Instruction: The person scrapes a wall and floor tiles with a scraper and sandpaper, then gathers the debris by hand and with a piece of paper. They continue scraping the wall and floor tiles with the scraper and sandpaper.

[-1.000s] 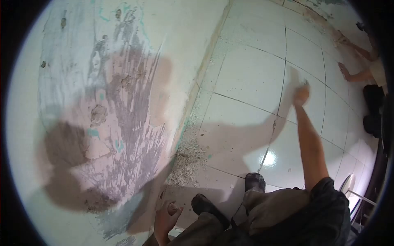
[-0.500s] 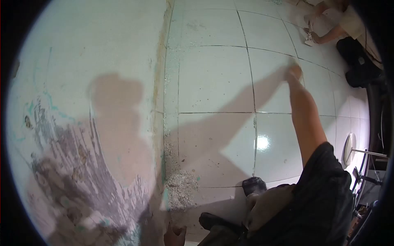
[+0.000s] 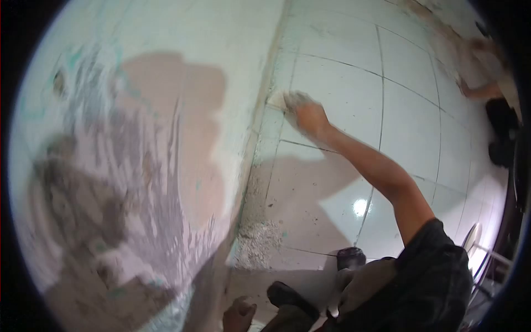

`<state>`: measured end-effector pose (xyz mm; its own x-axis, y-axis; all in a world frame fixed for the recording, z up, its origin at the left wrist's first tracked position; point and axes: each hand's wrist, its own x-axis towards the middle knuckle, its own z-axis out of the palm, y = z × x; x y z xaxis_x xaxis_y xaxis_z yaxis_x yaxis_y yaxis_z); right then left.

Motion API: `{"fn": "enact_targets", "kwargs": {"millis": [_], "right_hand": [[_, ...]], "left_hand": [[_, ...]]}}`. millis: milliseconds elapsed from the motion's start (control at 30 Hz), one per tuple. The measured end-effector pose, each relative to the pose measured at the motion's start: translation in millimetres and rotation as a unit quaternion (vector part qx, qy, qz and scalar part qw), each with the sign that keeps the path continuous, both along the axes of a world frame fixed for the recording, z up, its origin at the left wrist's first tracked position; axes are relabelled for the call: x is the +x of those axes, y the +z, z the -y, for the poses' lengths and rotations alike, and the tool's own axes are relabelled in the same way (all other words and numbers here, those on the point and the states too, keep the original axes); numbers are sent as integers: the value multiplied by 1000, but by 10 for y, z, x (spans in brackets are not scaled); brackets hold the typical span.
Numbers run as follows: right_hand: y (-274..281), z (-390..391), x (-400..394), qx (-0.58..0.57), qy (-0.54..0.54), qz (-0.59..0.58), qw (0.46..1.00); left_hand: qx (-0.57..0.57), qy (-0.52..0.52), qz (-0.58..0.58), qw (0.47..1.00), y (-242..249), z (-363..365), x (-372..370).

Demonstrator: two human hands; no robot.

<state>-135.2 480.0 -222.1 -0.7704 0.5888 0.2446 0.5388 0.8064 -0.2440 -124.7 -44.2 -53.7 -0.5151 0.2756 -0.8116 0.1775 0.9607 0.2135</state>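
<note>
Wall (image 3: 238, 33) is standing at left; the person's right hand (image 3: 311, 117) is now reaching near its foot, so the reach is centring on the gritty wall-floor edge. Tiled floor (image 3: 337, 88) is spreading rightward. Against the earlier frame, the hand is lying farther left, and the wall's scraped patch (image 3: 149, 221) is showing higher in view. Another person's arm (image 3: 482, 90) is extending at far right. Crumbled debris (image 3: 257, 243) is lying at the near wall base. Left hand (image 3: 239, 314) is curling just nearer. Grip: blur is masking the right fingers; neither hand's hold is readable, cannot tell.
</note>
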Motion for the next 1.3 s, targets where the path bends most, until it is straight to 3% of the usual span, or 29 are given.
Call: {"fn": "enact_targets", "kwargs": {"millis": [67, 133, 167, 200, 233, 267, 300, 333, 367, 400, 433, 500, 533, 567, 600, 633, 667, 733, 800, 833, 900, 967, 1033, 1100, 1133, 1200, 1300], "right_hand": [[-136, 385, 222, 21, 73, -5, 997], [-98, 761, 430, -73, 191, 22, 979], [54, 749, 488, -87, 204, 64, 973], [-57, 640, 508, -156, 166, -21, 974], [141, 500, 506, -189, 98, -23, 977], [-78, 107, 519, 19, 65, 49, 997], [-89, -162, 495, 35, 12, -31, 999], [-299, -580, 506, 5, -37, -38, 999], [-104, -548, 458, 2, -115, -49, 992], [-138, -587, 471, -86, -124, -55, 987], [-317, -583, 456, -90, -116, -48, 988], [-771, -422, 401, 96, -77, 182, 976], [-653, 57, 312, 55, -59, 109, 991], [-215, 602, 265, 146, 34, 49, 987], [-554, 785, 247, 182, 115, 30, 976], [-505, 1152, 259, 113, 141, -7, 983], [-175, 1555, 306, 46, 155, 12, 987], [-26, 2138, 451, -37, 185, -25, 982], [-7, 2501, 589, -42, 255, 23, 966], [64, 2631, 637, -61, 296, 13, 953], [158, 2637, 669, -233, 374, 38, 897], [102, 2374, 714, -215, 343, -14, 914], [-78, 1848, 767, -209, 272, -74, 937], [241, 1546, 695, -184, 118, -104, 970], [245, 1448, 686, -130, 102, -85, 983], [175, 1506, 605, -84, 99, -68, 989], [-11, 2042, 646, -55, 188, -18, 980]], "left_hand": [[-19, -1, -15, 1000, 3, 29, 17], [-27, -35, -45, 998, 28, -52, 69], [-16, -46, -67, 997, 109, -149, 34], [-18, -42, -68, 997, 138, -197, 14], [-17, -42, -69, 997, 154, -256, 17], [0, -25, -67, 997, 200, -314, 34], [18, -11, -64, 998, 229, -343, 68], [-1, -5, -56, 998, 216, -312, 110], [33, -13, -60, 998, 128, -259, 147], [71, -18, -64, 995, 34, -167, 219], [66, -9, -59, 996, -103, -25, 330], [80, 34, -92, 992, -324, 250, 524], [-1, 82, -63, 995, -275, 186, 572], [-1, 93, -63, 994, -321, 208, 626], [-9, 172, -139, 975, -405, 264, 700], [-19, 250, -212, 945, -516, 335, 788], [-23, 246, -221, 943, -703, 548, 842], [-31, 304, -223, 926, -914, 694, 896], [-34, 360, -225, 905, -1222, 866, 925], [-8, 384, -195, 902, -1444, 1000, 953], [22, 416, -165, 894, -1591, 964, 1021], [-29, 341, -309, 887, -1629, 712, 1076], [-6, 369, -328, 870, -1725, 711, 1087], [20, 398, -346, 850, -1724, 623, 1050], [60, 376, -327, 865, -1608, 535, 1026], [110, 334, -327, 877, -1658, 483, 995], [182, 312, -314, 878, -1625, 349, 916]]}}
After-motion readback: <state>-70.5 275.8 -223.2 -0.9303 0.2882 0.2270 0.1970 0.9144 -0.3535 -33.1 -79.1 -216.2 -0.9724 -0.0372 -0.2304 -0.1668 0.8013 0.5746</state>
